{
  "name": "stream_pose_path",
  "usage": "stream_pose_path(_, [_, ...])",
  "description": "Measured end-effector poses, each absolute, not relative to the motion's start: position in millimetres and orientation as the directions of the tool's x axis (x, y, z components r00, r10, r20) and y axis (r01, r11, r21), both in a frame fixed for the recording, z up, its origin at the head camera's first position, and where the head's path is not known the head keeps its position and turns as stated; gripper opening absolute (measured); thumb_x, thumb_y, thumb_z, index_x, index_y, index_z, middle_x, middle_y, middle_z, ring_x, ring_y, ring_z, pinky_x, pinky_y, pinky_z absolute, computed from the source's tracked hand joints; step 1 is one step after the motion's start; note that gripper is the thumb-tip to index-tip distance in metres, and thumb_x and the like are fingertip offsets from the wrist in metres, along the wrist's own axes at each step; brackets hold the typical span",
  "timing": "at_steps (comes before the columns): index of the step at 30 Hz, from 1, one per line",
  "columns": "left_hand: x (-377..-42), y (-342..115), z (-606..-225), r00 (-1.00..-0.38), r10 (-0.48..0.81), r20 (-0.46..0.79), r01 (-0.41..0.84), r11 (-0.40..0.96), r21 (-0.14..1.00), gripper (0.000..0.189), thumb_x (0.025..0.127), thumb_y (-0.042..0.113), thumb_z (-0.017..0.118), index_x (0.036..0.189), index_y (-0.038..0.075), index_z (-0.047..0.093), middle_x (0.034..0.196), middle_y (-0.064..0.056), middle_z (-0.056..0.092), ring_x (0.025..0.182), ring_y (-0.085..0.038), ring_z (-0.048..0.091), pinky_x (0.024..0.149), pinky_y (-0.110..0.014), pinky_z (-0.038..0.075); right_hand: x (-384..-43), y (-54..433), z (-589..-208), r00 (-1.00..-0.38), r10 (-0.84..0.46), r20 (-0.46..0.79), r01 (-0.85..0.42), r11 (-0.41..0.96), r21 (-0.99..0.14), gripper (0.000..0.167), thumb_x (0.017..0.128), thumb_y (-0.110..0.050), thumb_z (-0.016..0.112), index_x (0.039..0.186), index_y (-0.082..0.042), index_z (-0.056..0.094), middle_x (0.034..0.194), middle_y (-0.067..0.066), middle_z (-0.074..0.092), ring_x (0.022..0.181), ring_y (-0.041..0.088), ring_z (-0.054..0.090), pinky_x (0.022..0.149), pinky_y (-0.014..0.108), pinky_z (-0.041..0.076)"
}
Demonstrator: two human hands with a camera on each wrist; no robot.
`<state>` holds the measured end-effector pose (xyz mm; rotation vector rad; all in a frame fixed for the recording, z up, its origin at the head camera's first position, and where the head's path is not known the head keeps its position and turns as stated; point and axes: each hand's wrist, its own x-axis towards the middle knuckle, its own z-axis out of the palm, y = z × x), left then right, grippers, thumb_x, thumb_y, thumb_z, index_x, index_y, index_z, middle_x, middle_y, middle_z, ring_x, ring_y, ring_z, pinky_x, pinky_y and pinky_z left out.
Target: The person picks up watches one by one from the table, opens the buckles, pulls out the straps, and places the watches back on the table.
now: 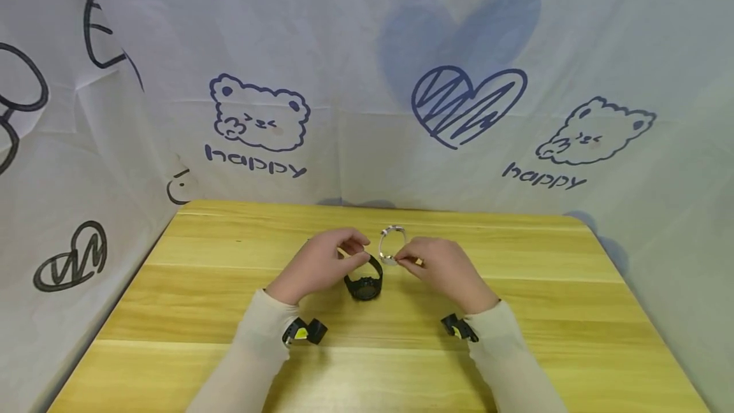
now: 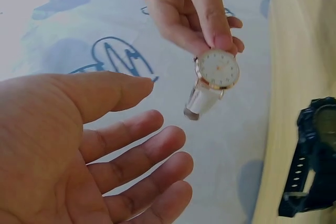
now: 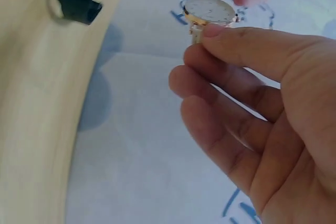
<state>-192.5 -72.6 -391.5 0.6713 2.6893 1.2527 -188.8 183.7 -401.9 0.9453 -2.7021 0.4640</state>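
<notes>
A white-strapped wristwatch [image 1: 388,260] with a round white dial and gold-toned case is pinched by its strap beside the case between the thumb and index finger of my right hand [image 1: 444,270]. In the left wrist view that watch [image 2: 218,68] shows its dial facing up. My left hand [image 1: 322,261] holds nothing; its fingers are spread and relaxed, pointing toward the white watch without touching it. A black wristwatch [image 1: 365,289] with a round face stands on the table just below my left fingertips, its strap forming a loop.
The wooden table [image 1: 189,311] has its far edge close behind the watches. White cloth [image 1: 355,50] with drawn hearts and bears hangs behind and at the sides. A small black camera is strapped to each wrist.
</notes>
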Motion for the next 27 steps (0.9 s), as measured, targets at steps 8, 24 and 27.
stream_pose_path(8, [-185.7, -84.6, -372.5, -0.922, 0.361, 0.143, 0.321, 0.504, 0.802, 0.035, 0.101, 0.035, 0.069, 0.13, 0.016, 0.067, 0.105, 0.007, 0.071, 0.099, -0.012, 0.067, 0.09, -0.039, 0.056, -174.1, 171.5, -388.4, -0.615, -0.607, 0.504, -0.749, 0.65, -0.132, 0.011, 0.089, -0.015, 0.083, 0.099, -0.018, 0.082, 0.091, -0.007, 0.076, 0.074, 0.005, 0.069, 0.064, 0.022, 0.056])
stream_pose_path(24, [-176.9, -86.9, -360.3, -0.916, 0.366, 0.163, 0.338, 0.485, 0.807, 0.017, 0.098, 0.034, 0.073, 0.108, 0.02, 0.077, 0.093, 0.011, 0.074, 0.084, -0.012, 0.068, 0.079, -0.036, 0.056, -158.4, 152.3, -380.2, -0.376, -0.703, 0.603, -0.886, 0.464, -0.011, 0.021, 0.084, -0.008, 0.086, 0.102, -0.013, 0.079, 0.094, -0.003, 0.073, 0.078, 0.007, 0.07, 0.069, 0.019, 0.057])
stream_pose_path(27, [-176.2, -87.7, -358.2, -0.904, 0.38, 0.198, 0.372, 0.469, 0.801, 0.014, 0.096, 0.029, 0.076, 0.106, 0.019, 0.077, 0.093, 0.01, 0.074, 0.083, -0.01, 0.069, 0.079, -0.034, 0.057, -157.8, 149.8, -379.2, -0.387, -0.693, 0.609, -0.882, 0.47, -0.025, 0.019, 0.086, -0.009, 0.085, 0.103, -0.013, 0.077, 0.095, -0.004, 0.073, 0.079, 0.007, 0.069, 0.068, 0.019, 0.057])
